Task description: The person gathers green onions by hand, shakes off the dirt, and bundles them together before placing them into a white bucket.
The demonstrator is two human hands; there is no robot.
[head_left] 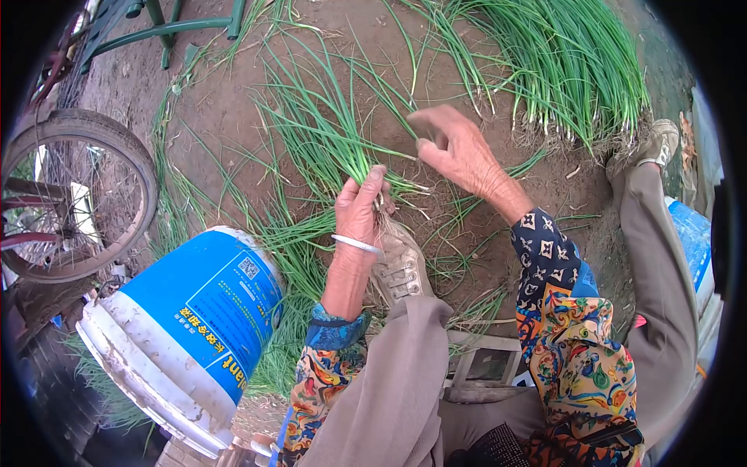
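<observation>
My left hand (360, 204), with a silver bangle at the wrist, is closed round the lower stems of a bunch of green onions (342, 144), above my shoe. The roots hang below the fingers and the green leaves fan toward the upper left. To the right of the bunch is my right hand (451, 148), thumb and fingers bent toward a loose stalk. Its fingertips are blurred, so whether they grip anything is unclear.
A big pile of green onions (568, 70) lies at the upper right. A blue and white bucket (194, 311) stands at the left, near a bicycle wheel (148, 187) and a green metal frame (179, 27). Loose stalks litter the soil.
</observation>
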